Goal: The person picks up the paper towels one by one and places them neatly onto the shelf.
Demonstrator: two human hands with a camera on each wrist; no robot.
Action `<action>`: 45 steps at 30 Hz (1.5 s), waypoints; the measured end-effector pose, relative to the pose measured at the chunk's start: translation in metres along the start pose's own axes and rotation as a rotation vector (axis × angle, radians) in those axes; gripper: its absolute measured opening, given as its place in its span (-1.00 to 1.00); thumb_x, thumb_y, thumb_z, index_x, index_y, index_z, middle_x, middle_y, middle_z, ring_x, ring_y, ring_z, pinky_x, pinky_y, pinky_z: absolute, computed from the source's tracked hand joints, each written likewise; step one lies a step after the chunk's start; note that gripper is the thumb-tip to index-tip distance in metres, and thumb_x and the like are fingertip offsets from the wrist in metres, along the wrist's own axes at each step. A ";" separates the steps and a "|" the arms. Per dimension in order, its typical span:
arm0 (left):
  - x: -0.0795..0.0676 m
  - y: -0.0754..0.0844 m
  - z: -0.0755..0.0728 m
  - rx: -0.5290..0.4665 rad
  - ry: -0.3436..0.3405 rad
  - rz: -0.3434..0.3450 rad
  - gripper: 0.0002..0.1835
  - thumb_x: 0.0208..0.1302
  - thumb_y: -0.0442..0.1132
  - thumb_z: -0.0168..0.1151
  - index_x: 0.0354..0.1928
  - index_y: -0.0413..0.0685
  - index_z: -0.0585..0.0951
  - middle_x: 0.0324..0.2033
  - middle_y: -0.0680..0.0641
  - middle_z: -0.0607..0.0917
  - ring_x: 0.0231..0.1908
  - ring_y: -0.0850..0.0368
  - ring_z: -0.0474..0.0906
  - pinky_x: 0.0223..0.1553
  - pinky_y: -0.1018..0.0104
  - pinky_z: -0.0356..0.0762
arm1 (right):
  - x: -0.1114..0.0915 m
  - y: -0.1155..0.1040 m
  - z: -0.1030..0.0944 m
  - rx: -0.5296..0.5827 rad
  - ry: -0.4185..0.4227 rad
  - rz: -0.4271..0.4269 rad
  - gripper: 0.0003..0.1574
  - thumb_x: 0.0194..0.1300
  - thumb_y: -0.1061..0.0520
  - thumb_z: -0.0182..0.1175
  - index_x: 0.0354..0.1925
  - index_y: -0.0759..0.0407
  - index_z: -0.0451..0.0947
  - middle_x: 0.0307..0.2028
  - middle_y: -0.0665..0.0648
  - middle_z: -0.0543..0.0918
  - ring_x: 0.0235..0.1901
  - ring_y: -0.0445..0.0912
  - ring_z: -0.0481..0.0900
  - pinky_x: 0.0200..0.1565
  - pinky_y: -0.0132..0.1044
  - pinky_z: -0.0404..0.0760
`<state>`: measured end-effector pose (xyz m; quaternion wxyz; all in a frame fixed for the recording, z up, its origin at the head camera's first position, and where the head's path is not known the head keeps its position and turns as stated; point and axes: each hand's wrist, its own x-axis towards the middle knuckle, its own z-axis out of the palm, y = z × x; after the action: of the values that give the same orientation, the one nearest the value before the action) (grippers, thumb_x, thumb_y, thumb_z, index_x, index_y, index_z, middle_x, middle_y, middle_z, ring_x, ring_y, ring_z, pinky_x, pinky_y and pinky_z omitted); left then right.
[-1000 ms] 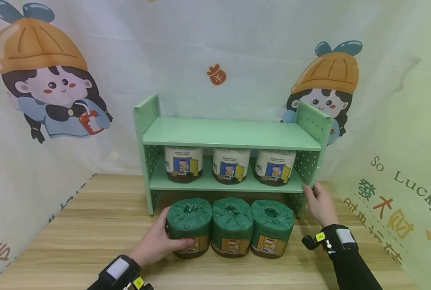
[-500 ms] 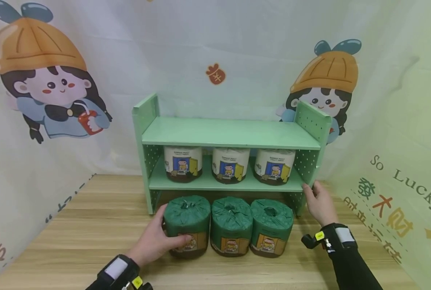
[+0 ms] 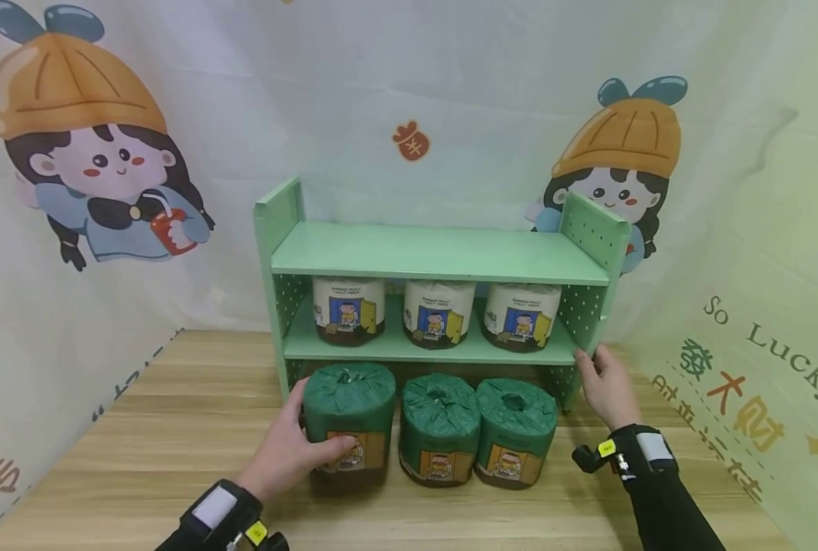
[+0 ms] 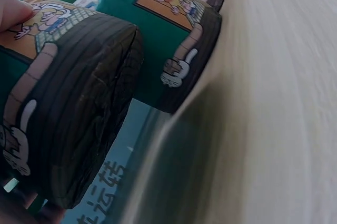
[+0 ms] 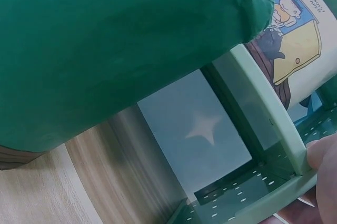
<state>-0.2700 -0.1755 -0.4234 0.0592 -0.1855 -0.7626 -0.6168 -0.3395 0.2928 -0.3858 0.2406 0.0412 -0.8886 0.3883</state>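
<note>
so the tops of the 3 white-and-brown printed cylindrical toilet rolls are hidden, cut off by the upper board of the mint-green shelf rack with hole-punched sides. they sit on the rack's lower board. the space under that board is dark and hard to make out. in the right wrist view a big green roll blocks a lot of the rack and runs out of frame.

left hand is spread fairly wide around the leftmost green-and-brown wrapped cylindrical toilet roll, thumb across the printed label, most of the fingers hidden behind it. that roll's in front of the rack's left end, lifted off the pale wood-grain tabletop; the left wrist view shows its dark underside, tilted, with the other end cropped.

right hand has a narrow grip on the rack's right side panel, by the lower board, fingers partly out of sight.

the other 2 green-and-brown wrapped rolls stand in front of the rack, side by side.
</note>
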 end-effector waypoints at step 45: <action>0.117 0.166 -0.045 0.030 0.284 0.235 -0.12 0.17 0.11 0.42 0.39 0.14 0.12 0.13 -0.08 0.45 0.02 0.06 0.44 0.00 0.04 0.49 | 0.000 0.001 0.000 0.012 -0.014 0.013 -0.48 0.63 -0.03 -0.14 0.26 0.33 0.37 0.07 0.42 0.53 -0.02 0.21 0.49 -0.14 0.16 0.52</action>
<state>-0.3256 -0.1662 -0.2225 0.2407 -0.1834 -0.7289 -0.6142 -0.3403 0.2940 -0.3865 0.2316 0.0395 -0.8882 0.3947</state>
